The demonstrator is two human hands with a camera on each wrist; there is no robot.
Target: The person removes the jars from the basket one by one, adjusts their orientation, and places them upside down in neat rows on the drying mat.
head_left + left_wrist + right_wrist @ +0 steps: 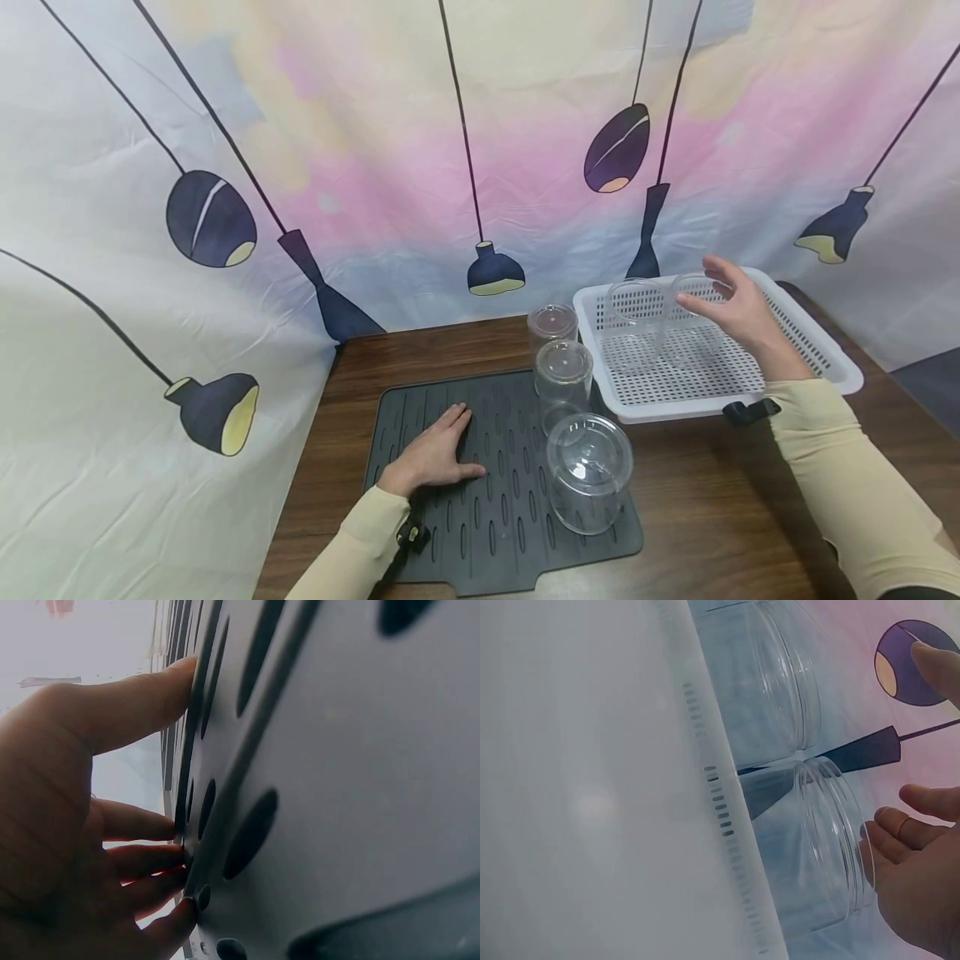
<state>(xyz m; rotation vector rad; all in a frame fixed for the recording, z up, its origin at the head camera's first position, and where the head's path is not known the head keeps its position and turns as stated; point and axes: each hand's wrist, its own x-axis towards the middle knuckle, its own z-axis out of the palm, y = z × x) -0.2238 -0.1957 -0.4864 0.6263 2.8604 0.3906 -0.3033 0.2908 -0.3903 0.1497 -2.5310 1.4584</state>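
Observation:
My left hand (pixel 435 454) rests with spread fingers on a dark grey ridged mat (pixel 502 517); its fingertips touch the mat's surface in the left wrist view. My right hand (pixel 731 308) is over the white slotted basket (pixel 690 410), beside the rim of a clear jar (pixel 810 855) standing in it. Thumb and fingers are spread apart, and whether the fingers touch the rim I cannot tell. A second clear jar (pixel 636 312) stands to the left in the basket. Along the mat's right side, a wide clear jar (pixel 588 475) stands in front of a narrower clear jar (pixel 564 379).
Another clear jar (pixel 553 325) stands behind these, near the basket's left edge. The brown wooden table (pixel 712 500) runs under the mat and basket. A cloth backdrop (pixel 375 167) printed with lamps hangs behind the table and along its left.

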